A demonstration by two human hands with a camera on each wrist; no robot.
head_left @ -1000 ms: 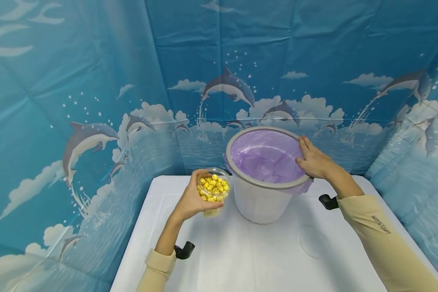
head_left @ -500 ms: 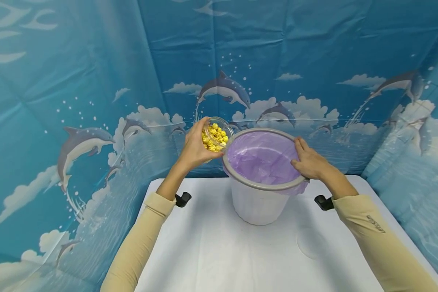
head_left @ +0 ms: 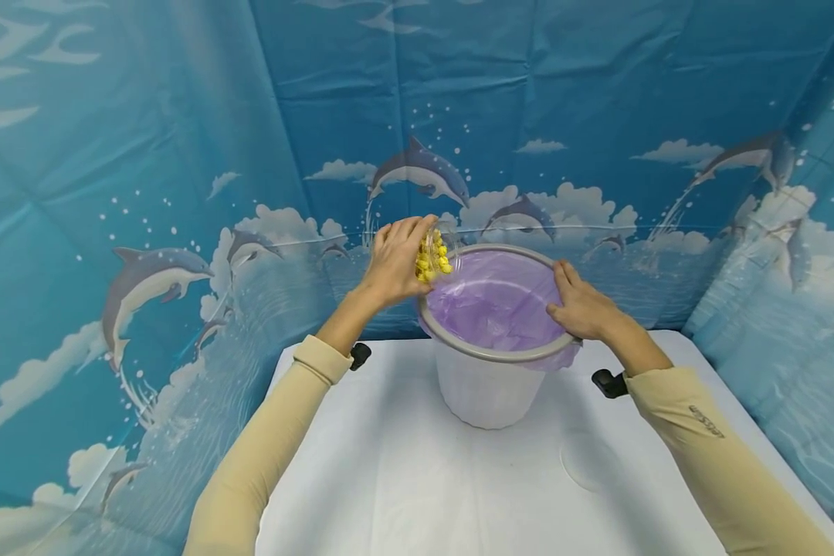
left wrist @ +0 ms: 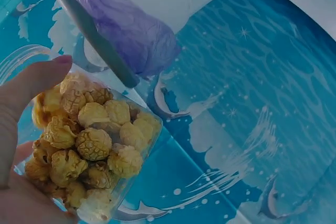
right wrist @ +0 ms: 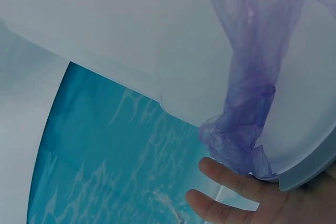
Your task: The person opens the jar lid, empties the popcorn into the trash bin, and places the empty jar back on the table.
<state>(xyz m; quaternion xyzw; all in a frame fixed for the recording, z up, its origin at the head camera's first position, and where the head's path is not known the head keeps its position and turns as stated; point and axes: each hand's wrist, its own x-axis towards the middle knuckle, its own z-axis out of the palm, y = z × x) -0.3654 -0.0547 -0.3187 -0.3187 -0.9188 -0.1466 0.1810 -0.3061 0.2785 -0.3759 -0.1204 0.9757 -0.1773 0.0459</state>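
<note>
In the head view my left hand (head_left: 398, 261) grips a clear plastic cup (head_left: 452, 245) tipped on its side, its mouth toward the bin. Yellow popcorn (head_left: 432, 256) is inside; the left wrist view shows the round popcorn pieces (left wrist: 94, 135) close up through the clear wall. The cup is at the left rim of a white bin (head_left: 489, 390) with a grey rim ring (head_left: 507, 356) and a purple liner bag (head_left: 500, 301). My right hand (head_left: 584, 305) holds the bin's right rim. In the right wrist view, two of its fingers (right wrist: 226, 178) extend outside, beside the bunched liner.
The bin stands on a white-covered table (head_left: 424, 494). Blue dolphin-print sheeting (head_left: 320, 100) hangs close behind the table and at both sides. A black wrist mount (head_left: 609, 384) sticks out by the right wrist.
My left hand has lifted the popcorn cup from beside the bin up to its rim, then moved right and tilted the cup over. My right hand stays at the rim.
</note>
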